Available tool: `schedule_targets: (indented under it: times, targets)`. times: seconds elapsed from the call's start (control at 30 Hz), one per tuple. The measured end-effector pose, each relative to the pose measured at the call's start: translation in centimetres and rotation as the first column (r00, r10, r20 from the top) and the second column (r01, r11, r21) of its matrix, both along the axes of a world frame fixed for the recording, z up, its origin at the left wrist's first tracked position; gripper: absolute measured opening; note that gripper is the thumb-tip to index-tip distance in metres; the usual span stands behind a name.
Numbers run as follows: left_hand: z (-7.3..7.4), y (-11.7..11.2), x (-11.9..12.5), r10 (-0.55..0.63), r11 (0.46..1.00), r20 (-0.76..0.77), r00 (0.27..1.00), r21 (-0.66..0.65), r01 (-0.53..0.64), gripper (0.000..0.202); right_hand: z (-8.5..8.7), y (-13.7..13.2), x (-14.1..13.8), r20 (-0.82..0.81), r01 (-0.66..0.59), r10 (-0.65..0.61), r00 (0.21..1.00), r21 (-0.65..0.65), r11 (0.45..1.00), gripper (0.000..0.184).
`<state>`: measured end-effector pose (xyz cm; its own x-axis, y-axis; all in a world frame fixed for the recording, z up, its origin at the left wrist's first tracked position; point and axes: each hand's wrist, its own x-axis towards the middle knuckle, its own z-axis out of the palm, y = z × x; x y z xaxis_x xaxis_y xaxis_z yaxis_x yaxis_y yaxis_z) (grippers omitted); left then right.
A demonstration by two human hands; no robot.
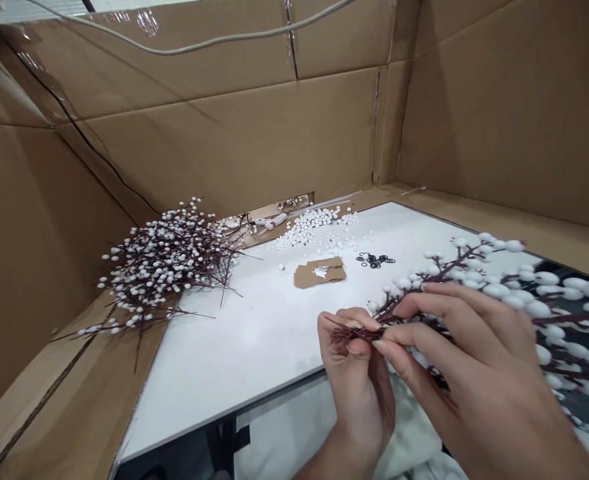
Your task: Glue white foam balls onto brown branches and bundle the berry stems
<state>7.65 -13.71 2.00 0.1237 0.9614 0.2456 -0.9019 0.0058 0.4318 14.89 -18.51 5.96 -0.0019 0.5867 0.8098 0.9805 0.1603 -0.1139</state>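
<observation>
My left hand (357, 380) pinches the gathered stem ends of a bunch of dark brown twigs with white berries (479, 270) over the near edge of the white table (254, 340). My right hand (474, 353) comes in from the right, its fingers closed on the same stems just beside the left thumb. The berry branches spread to the right over and past my right hand. Both hands are closed on the bunch.
A pile of finished berry twigs (167, 263) lies at the left on cardboard. Loose white beads (314, 227), small black rings (374, 260) and a cardboard scrap with white glue (320, 272) sit at the table's back. Cardboard walls (234, 133) surround the table.
</observation>
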Motion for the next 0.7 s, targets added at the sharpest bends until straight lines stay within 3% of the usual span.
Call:
schedule_targets:
  times: [0.2,0.33,0.43,0.7]
  targets:
    - [-0.2,0.1,-0.1,-0.003,0.999,-0.003,1.000,-0.047,0.003,0.020,-0.6,0.6,0.6,0.035,0.020,-0.020,0.999,-0.010,1.000,0.017]
    - [-0.2,0.3,-0.1,0.057,0.998,-0.029,0.998,-0.017,-0.057,0.024,-0.7,0.6,0.6,-0.012,-0.021,0.020,1.000,-0.046,0.999,0.016]
    - [-0.2,0.3,-0.3,0.125,0.992,-0.071,0.990,0.007,-0.125,0.040,-0.4,0.5,-0.1,-0.149,0.011,-0.021,0.989,-0.069,0.998,0.020]
    - [-0.7,0.3,-0.1,0.341,0.938,-0.168,0.925,0.130,-0.322,0.031,-0.1,0.1,-0.5,-0.246,-0.035,0.017,0.969,-0.067,0.997,0.013]
